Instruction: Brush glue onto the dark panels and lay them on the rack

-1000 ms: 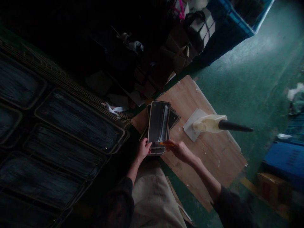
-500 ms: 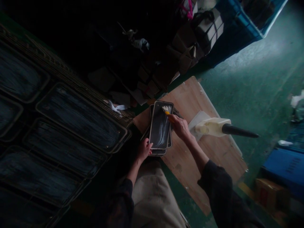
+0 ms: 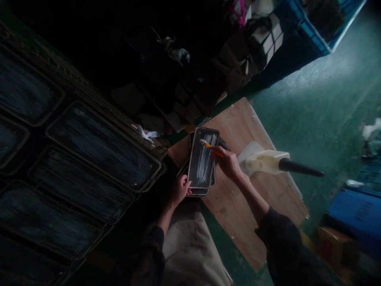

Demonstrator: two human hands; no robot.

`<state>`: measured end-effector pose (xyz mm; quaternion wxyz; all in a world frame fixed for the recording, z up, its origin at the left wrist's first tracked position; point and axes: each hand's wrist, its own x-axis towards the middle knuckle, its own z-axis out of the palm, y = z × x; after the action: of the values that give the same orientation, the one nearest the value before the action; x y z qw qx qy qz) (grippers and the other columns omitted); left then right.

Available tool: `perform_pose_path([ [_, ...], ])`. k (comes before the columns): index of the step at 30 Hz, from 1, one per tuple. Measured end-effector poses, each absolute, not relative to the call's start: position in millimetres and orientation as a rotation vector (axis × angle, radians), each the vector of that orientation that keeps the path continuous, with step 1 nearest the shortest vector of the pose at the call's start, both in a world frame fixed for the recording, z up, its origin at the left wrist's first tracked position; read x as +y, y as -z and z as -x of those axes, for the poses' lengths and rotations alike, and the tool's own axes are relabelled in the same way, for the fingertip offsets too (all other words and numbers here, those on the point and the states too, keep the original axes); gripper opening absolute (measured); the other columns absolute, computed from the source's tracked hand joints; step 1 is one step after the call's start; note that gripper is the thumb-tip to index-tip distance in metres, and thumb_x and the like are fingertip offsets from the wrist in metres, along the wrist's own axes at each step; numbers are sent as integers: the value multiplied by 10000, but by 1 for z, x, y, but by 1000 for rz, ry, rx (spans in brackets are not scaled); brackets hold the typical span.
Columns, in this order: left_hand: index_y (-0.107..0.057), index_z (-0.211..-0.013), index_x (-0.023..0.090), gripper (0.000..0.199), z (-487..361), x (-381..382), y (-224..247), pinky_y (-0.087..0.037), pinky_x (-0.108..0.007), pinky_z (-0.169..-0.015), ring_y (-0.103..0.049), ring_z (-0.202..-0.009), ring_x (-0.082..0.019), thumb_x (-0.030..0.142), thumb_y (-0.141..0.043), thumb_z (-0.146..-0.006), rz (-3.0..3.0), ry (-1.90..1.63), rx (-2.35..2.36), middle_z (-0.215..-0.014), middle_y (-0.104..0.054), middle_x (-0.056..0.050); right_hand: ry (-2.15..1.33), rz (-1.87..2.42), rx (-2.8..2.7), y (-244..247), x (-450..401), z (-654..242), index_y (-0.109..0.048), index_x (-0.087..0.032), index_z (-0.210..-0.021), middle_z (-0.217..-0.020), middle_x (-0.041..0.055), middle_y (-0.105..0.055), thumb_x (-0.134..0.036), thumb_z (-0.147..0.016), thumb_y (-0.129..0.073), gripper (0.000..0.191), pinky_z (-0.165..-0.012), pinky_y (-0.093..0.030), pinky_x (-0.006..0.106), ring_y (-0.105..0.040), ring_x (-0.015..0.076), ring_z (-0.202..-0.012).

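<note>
A dark rectangular plate (image 3: 195,165) with a pale rim and rounded corners lies on top of a small stack of similar plates. White streaks run lengthwise over its face. My left hand (image 3: 180,190) grips its lower left corner, thumb on the rim. Closed round the handle of a yellow brush (image 3: 208,145) is my right hand (image 3: 228,161); the pale bristles touch the plate's upper part. The stack rests on a wooden board (image 3: 235,202). Right of it, a whitish container (image 3: 268,162) with a black handle lies on the board.
Large dark plates with pale rims (image 3: 104,147) fill the left side. Bundled cartons (image 3: 264,35) and a blue crate (image 3: 315,31) stand at the upper right. A blue box (image 3: 354,210) and a cardboard box (image 3: 336,246) sit at the lower right, on a green floor.
The brush has moved slightly left and down across the plate with my right hand. More white streaks show on the plate's upper part. My left hand stays at the corner.
</note>
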<state>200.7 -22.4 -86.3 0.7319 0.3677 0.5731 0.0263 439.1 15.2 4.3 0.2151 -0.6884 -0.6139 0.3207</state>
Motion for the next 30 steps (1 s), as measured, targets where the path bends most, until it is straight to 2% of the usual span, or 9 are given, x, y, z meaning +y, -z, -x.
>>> perform_pose_path([
  [5, -486, -887, 184, 131, -199, -23, 89, -399, -141, -371, -570, -398, -86, 262, -566, -817, -760, -71, 1272, -570, -584, 58, -711, 1923, -1855, 19, 53, -440, -593, -198, -1204, -1040, 74, -688, -228, -984, -469, 254, -672, -462, 231, -663, 168, -833],
  [11, -487, -858, 182, 92, -197, -23, 86, -401, -142, -381, -578, -404, -92, 239, -547, -819, -795, -97, 1262, -538, -548, 73, -988, 1892, -1932, 14, 2, -415, -591, -206, -1192, -1034, 68, -694, -233, -992, -466, 237, -643, -450, 211, -667, 165, -817],
  [16, -509, -874, 168, 85, -196, -25, 86, -417, -144, -385, -589, -426, -88, 230, -543, -827, -766, -118, 1241, -597, -571, 51, -1321, 1794, -1785, -9, -60, -392, -597, -205, -1165, -984, 68, -697, -255, -1001, -451, 225, -643, -463, 219, -672, 165, -779],
  [24, -530, -880, 162, 135, -194, -28, 87, -463, -171, -417, -614, -473, -94, 273, -587, -829, -731, -157, 1242, -712, -615, 16, -1533, 1780, -1250, -5, -111, -388, -587, -193, -1151, -834, 49, -690, -341, -1001, -422, 268, -713, -531, 272, -686, 175, -757],
  [30, -531, -880, 161, 140, -196, -32, 88, -460, -169, -408, -621, -473, -107, 285, -564, -825, -816, -189, 1256, -661, -594, 21, -1489, 1900, -947, -3, -120, -413, -599, -172, -1090, -726, 30, -676, -442, -970, -472, 322, -596, -560, 274, -677, 176, -627],
])
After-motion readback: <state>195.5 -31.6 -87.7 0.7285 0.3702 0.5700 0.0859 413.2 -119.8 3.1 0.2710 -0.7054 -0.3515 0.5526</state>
